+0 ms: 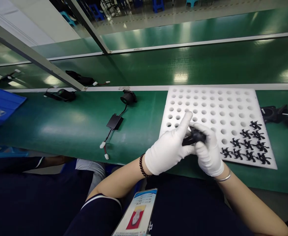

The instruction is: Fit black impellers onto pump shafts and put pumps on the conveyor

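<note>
My left hand [170,149], in a white glove, is closed on the left side of a black part [196,135], its index finger raised past it. Gloved as well, my right hand [210,152] wraps round the part's other side, so much of its shape is hidden. Both hands are over the near edge of a white foam tray [209,98] with rows of round holes. Several small black fan impellers [249,144] sit in the holes at the tray's near right corner.
Left of the tray lies a black round fan unit [128,97] wired to a black box [114,121] with white connectors. More black units [273,114] lie right of the tray and along the divider. A blue bin [1,106] and another person's arm [50,161] are at left.
</note>
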`<state>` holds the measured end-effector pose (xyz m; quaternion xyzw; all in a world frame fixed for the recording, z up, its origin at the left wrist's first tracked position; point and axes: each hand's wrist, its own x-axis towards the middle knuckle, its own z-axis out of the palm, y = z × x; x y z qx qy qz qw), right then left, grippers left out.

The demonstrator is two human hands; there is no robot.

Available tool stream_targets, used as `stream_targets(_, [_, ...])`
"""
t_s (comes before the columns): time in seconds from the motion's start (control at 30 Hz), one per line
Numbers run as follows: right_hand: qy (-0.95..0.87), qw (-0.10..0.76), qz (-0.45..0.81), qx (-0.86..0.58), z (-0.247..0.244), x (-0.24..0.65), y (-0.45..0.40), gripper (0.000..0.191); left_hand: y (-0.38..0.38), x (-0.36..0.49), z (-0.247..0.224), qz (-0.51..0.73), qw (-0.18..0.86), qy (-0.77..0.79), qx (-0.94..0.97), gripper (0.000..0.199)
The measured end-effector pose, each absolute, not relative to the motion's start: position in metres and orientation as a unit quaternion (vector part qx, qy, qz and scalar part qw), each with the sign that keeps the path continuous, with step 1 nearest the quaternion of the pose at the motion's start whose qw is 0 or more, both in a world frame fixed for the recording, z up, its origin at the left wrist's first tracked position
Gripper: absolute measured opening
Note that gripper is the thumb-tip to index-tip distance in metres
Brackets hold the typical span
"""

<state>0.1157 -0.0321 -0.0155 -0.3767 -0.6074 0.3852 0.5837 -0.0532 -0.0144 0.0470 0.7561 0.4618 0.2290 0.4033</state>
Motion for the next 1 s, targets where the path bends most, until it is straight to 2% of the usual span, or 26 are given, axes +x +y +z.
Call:
stream_targets(0.07, [-0.415,0.620,0.501,-0.438,-0.013,0.107,-0.034,0.035,-0.013,-0.054,0.042,0.304,0.388,0.470,0.732,0.105])
stream_targets(0.2, [-0.184,0.560,0.696,-0.409,-0.010,0.098,-0.030,0.047,-0.019,-0.047,0.014,0.377,0.389,0.427,0.724,0.109])
stream_targets(0.33, [-0.143,0.560,0.706,-0.410,-0.002,0.109,-0.012,0.051,-0.047,-0.033,-0.010,0.350,0.437,0.332,0.759,0.094])
stream_targets(0.43, [-0.072,0.589,0.690,-0.414,0.014,0.124,0.004,0.040,-0.054,-0.048,-0.010,0.349,0.441,0.301,0.770,0.087])
stream_targets(0.5, [-0.014,0.597,0.695,-0.400,0.026,0.130,0.009,0.035,-0.030,-0.079,-0.004,0.403,0.386,0.401,0.727,0.083])
stream_targets(0.57, [0.010,0.588,0.715,-0.378,0.034,0.130,0.009,0.036,0.017,-0.120,0.000,0.439,0.281,0.542,0.659,0.082])
stream_targets(0.63, [0.015,0.572,0.734,-0.365,0.035,0.127,0.005,0.037,0.072,-0.162,0.000,0.382,0.167,0.652,0.633,0.088])
stream_targets(0.7, [-0.010,0.559,0.747,-0.360,0.030,0.122,0.002,0.037,0.117,-0.197,-0.004,0.308,0.129,0.732,0.593,0.094])
stream_targets(0.77, [-0.082,0.547,0.750,-0.362,0.021,0.119,0.003,0.035,0.145,-0.220,-0.011,0.282,0.189,0.772,0.538,0.095])
stream_targets(0.8, [-0.131,0.543,0.746,-0.362,0.017,0.116,0.005,0.033,0.154,-0.228,-0.015,0.309,0.229,0.772,0.506,0.091])
stream_targets(0.93, [-0.281,0.551,0.702,-0.353,0.016,0.095,0.025,0.032,0.158,-0.237,-0.028,0.422,0.341,0.709,0.451,0.056])
stream_targets(1.0, [-0.281,0.563,0.691,-0.355,0.024,0.073,0.038,0.032,0.147,-0.235,-0.027,0.455,0.391,0.654,0.461,0.050])
